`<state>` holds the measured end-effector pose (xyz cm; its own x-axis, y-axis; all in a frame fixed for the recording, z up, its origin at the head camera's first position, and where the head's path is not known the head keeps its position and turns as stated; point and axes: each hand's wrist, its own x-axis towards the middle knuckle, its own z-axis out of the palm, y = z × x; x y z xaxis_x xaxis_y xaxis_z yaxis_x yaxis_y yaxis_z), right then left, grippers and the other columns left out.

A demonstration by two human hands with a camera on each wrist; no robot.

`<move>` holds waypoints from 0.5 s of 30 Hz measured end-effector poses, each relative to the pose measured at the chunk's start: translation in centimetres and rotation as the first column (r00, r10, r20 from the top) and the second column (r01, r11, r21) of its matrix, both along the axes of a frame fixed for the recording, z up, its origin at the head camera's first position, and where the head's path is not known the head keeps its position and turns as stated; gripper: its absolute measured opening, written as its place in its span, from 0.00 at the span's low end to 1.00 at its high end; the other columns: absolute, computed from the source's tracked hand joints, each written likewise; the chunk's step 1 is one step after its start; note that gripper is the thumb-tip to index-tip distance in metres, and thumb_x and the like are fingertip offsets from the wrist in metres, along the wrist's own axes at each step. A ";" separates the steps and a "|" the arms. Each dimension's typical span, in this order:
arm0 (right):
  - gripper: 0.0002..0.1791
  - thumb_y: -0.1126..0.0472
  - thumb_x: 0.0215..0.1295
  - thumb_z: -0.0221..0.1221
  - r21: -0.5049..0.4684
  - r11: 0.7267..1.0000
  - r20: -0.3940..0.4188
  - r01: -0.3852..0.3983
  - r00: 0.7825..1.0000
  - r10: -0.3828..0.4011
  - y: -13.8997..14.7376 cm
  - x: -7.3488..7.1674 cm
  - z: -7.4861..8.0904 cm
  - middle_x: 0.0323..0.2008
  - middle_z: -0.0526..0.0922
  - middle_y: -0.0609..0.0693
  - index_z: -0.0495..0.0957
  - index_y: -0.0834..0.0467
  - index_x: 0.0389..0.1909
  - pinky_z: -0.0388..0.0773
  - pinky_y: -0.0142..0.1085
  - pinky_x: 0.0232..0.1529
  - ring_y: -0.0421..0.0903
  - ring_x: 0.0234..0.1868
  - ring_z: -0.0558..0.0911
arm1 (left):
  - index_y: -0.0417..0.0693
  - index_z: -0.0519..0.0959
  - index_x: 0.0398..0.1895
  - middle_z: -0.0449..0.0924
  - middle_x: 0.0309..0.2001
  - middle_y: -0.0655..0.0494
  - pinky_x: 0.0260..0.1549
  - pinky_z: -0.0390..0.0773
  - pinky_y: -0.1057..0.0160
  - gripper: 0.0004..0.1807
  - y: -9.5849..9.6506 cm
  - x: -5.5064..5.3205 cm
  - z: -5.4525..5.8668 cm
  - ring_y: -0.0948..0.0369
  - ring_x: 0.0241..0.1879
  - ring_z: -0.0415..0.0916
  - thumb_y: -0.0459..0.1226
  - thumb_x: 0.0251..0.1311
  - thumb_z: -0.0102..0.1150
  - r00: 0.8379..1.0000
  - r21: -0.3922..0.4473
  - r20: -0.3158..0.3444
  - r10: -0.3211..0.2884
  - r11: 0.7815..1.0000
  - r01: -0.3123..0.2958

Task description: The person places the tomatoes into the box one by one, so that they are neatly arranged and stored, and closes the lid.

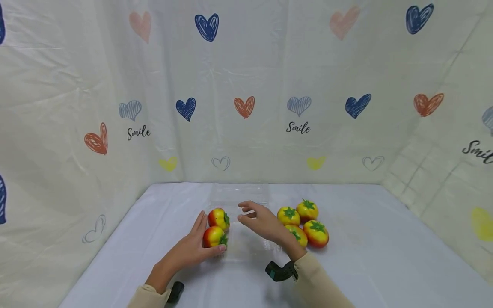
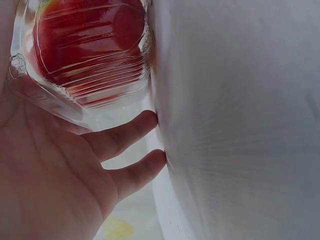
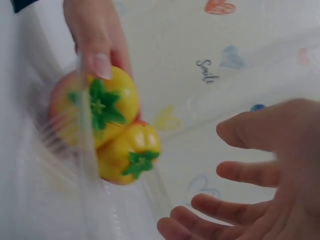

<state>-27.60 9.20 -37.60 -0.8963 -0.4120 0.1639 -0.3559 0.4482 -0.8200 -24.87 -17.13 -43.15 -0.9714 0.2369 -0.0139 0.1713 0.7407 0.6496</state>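
Observation:
A clear plastic clamshell container (image 1: 246,246) lies on the table with its lid (image 1: 239,192) folded back. At its left side sit two glossy yellow-red persimmons (image 1: 218,219) with green leafy caps. Along that side lies my left hand (image 1: 192,248), with straight fingers and the thumb by the nearer persimmon. In the left wrist view, two fingertips (image 2: 150,119) touch the tabletop beside the ribbed container wall. My right hand (image 1: 265,222) hovers over the container's right part, fingers loosely bent and holding nothing. The right wrist view shows both persimmons (image 3: 120,95) across from its spread fingers.
Several more persimmons (image 1: 316,233) cluster right of the container, partly behind my right forearm. White cloth covers the table (image 1: 369,256). A curtain (image 1: 269,77) printed with hearts stands along the back and sides. Dark wrist devices (image 1: 280,271) sit by both sleeves.

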 end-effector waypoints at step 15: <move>0.33 0.50 0.80 0.60 0.066 0.993 -0.056 0.095 0.994 -0.091 7.1 -1.0 2.4 0.76 0.69 0.65 0.67 0.56 0.80 0.76 0.65 0.64 0.68 0.74 0.69 | 0.45 0.39 0.89 0.31 0.88 0.49 0.70 0.66 0.31 0.71 0.0 0.0 -0.4 0.39 0.78 0.60 0.71 0.58 0.66 1.000 -0.013 -0.008 0.001 1.000 -0.001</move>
<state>-28.65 16.27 -35.20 -0.9221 -0.3391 0.1862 -0.3521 0.5359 -0.7674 -24.91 -17.16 -43.52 -0.9717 0.2360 -0.0097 0.1757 0.7495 0.6383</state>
